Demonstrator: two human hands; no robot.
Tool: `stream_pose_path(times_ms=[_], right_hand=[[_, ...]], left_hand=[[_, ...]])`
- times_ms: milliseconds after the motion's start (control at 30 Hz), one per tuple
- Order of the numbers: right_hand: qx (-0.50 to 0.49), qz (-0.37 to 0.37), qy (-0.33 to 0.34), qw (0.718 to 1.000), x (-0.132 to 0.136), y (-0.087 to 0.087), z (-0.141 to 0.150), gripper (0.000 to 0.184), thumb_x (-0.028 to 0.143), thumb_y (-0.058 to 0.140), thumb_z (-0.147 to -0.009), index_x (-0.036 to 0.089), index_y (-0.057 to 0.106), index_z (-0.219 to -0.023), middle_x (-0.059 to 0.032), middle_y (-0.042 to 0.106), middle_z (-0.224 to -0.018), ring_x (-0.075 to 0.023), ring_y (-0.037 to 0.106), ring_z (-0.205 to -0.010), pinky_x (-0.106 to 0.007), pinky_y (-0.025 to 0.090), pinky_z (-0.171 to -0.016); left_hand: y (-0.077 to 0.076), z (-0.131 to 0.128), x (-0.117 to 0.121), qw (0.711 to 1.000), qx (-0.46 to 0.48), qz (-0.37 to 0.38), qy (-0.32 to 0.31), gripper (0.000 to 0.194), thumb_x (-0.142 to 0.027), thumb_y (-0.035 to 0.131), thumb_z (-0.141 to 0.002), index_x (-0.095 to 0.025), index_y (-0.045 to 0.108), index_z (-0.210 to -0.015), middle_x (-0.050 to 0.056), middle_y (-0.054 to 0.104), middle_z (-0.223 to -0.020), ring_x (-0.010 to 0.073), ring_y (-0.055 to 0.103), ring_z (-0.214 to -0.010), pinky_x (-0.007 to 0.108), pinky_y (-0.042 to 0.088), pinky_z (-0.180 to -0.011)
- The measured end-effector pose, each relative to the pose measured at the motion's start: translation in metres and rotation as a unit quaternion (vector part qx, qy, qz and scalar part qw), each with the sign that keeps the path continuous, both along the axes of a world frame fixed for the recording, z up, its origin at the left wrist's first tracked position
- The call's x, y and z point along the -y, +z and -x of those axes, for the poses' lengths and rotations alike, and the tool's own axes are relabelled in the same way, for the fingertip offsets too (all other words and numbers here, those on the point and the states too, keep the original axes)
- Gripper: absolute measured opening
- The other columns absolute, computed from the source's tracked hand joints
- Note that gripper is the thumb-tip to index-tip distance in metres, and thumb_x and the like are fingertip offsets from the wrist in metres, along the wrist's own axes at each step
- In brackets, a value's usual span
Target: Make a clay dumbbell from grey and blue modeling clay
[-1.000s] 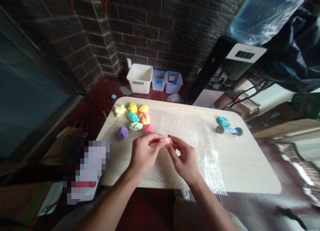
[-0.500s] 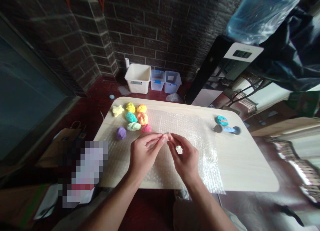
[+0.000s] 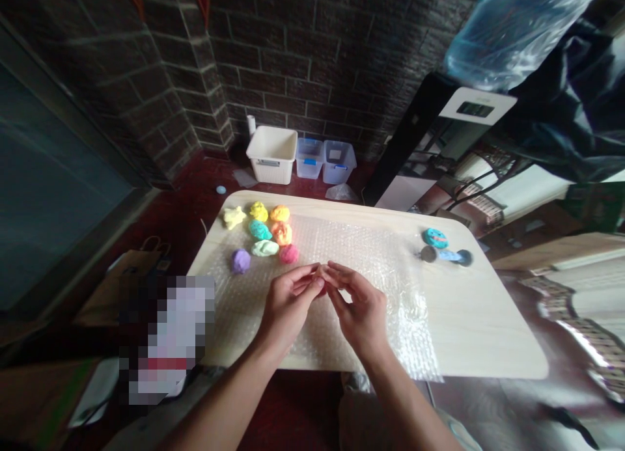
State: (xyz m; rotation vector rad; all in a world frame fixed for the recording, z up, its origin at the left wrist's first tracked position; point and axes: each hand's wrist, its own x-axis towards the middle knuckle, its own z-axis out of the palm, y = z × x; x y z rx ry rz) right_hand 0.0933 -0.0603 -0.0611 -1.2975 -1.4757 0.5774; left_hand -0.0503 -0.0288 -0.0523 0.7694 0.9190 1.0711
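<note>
My left hand (image 3: 293, 299) and my right hand (image 3: 359, 301) meet fingertip to fingertip above the bubble wrap (image 3: 336, 236). Pinched between them is a small peach-coloured piece of modelling clay (image 3: 323, 273), mostly covered by the fingers. Beyond my left hand lie several clay lumps: a pink one (image 3: 288, 254), a pale green one (image 3: 265, 248), a purple one (image 3: 241, 261), a teal one (image 3: 260, 230), two orange ones (image 3: 282, 233), a yellow one (image 3: 258, 211) and a pale yellow one (image 3: 234, 217).
On the right of the table (image 3: 488, 321) are a blue dumbbell-shaped object (image 3: 446, 256) and a turquoise clay-like lump (image 3: 435, 237). Behind it, a white bin (image 3: 273, 164) and two clear boxes (image 3: 339, 171) stand on the floor. A water dispenser (image 3: 469, 106) rises at the back right.
My left fingers have curled closer around the clay, which shows less between the fingertips. The pink lump is more fully exposed now. Both hands stay over the bubble wrap.
</note>
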Motion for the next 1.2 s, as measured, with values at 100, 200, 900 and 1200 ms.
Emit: stream_pose_path(times_ms=[100,200,900,1200], right_hand=[[-0.020,0.012,0.041,0.999,0.000,0.003,-0.002,0.023,0.018,0.070,-0.100,0.030,0.079,-0.118,-0.0069,0.082,-0.124,-0.0266,0.079,-0.117,-0.046,0.065,-0.101],[-0.017,0.006,0.037,0.999,-0.001,0.007,-0.006,0.023,0.017,0.068,-0.100,0.027,0.077,-0.118,-0.0096,0.078,-0.126,-0.0271,0.075,-0.120,-0.046,0.065,-0.100],[0.068,0.024,0.063,0.995,-0.002,0.021,-0.016,0.032,0.006,0.070,-0.087,0.023,0.077,-0.113,-0.0083,0.078,-0.108,-0.0235,0.075,-0.094,-0.038,0.063,-0.082],[-0.128,0.025,-0.045,0.990,0.001,0.017,-0.030,0.031,0.013,0.064,-0.089,0.022,0.071,-0.118,-0.0091,0.078,-0.113,-0.0231,0.077,-0.094,-0.040,0.064,-0.084]], left_hand=[[-0.003,0.002,-0.004,0.998,-0.036,-0.026,-0.048,0.036,-0.024,0.076,-0.087,-0.015,0.079,-0.122,0.012,0.082,-0.119,0.0264,0.079,-0.105,0.036,0.063,-0.094],[-0.007,0.003,-0.008,0.988,-0.083,-0.096,-0.093,0.028,-0.027,0.072,-0.094,-0.016,0.077,-0.119,0.013,0.081,-0.118,0.0267,0.078,-0.106,0.037,0.061,-0.095],[-0.001,0.016,0.001,0.786,-0.472,-0.388,-0.097,0.031,0.004,0.049,-0.090,-0.021,0.061,-0.103,0.010,0.069,-0.104,0.0276,0.069,-0.100,0.041,0.056,-0.090],[0.014,0.022,0.006,0.855,-0.404,-0.319,-0.059,0.021,-0.002,0.058,-0.085,-0.023,0.056,-0.084,0.005,0.071,-0.089,0.0250,0.071,-0.089,0.033,0.050,-0.081]])
